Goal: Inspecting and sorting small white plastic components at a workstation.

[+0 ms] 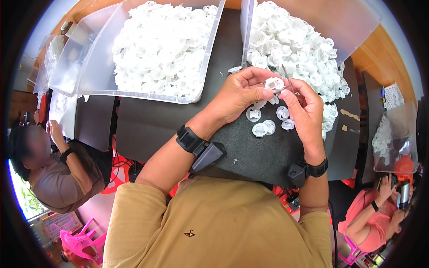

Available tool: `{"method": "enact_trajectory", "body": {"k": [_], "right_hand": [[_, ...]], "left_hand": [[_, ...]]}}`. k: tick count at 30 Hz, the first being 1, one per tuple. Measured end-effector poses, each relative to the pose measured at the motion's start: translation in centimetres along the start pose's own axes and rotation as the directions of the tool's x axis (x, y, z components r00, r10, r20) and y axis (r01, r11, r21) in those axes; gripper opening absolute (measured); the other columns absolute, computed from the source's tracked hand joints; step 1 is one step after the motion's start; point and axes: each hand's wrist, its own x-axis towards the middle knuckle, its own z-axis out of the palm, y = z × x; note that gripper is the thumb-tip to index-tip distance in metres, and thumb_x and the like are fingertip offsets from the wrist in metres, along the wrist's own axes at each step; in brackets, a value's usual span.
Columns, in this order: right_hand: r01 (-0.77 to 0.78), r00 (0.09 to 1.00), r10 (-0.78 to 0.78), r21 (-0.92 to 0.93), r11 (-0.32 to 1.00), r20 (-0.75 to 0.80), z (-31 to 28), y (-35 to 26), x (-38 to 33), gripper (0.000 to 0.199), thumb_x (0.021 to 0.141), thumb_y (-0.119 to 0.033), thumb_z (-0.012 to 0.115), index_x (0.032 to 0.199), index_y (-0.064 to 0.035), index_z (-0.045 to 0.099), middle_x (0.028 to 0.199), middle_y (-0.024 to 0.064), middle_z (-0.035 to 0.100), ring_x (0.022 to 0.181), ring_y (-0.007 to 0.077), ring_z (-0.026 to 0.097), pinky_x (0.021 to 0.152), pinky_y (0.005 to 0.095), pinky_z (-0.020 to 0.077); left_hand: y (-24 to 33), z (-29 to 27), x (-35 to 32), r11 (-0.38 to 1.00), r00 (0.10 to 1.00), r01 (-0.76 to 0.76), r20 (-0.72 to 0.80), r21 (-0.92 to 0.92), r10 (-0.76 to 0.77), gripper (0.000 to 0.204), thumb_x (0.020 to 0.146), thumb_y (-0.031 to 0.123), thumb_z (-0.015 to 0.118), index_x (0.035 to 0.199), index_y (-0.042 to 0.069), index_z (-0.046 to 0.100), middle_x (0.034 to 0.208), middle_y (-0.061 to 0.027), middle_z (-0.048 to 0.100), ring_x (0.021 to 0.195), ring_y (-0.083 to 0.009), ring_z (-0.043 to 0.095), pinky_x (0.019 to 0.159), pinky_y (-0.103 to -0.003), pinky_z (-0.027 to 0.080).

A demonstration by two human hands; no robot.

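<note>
My left hand pinches a small white plastic part between thumb and fingers, above the dark table. In my right hand a thin, pointed metal tool is gripped; it sticks up past the fingers, and its lower end is hidden. The right thumb is close against the part, though I cannot tell whether the tool touches it. Below the hands lie several loose round white parts. Behind them, a large heap of similar parts spills out toward my right hand.
A clear plastic bin full of white parts stands at the back left. Clear walls surround the heap at the back right. Dark matting covers the table. Other people sit at tables to the left and right.
</note>
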Motion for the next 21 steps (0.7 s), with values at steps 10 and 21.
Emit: {"method": "enact_trajectory", "body": {"k": [10,21], "right_hand": [[-0.063,0.997,0.054,0.169,0.984,0.062,-0.08,0.44,0.19,0.017,0.092,-0.010,0.060,0.104,0.0033,0.062,0.087,0.0037,0.065,0.077,0.0052,0.060,0.064,0.0186,0.0452],[-0.062,0.996,0.051,0.133,0.989,0.080,-0.10,0.60,0.26,0.019,0.093,-0.011,0.059,0.105,0.0034,0.062,0.086,0.0031,0.065,0.074,0.0046,0.058,0.063,0.0183,0.0446]], "left_hand": [[0.10,0.25,-0.36,0.995,0.995,0.090,0.032,-0.034,-0.089,0.032,0.088,0.007,0.065,0.119,0.002,0.056,0.122,-0.0124,0.059,0.105,-0.0141,0.060,0.088,-0.026,0.052],[0.10,0.44,-0.44,0.989,0.991,0.136,0.008,-0.053,-0.135,0.034,0.091,0.007,0.062,0.123,0.002,0.054,0.119,-0.0087,0.059,0.105,-0.0146,0.061,0.092,-0.026,0.052]]}}
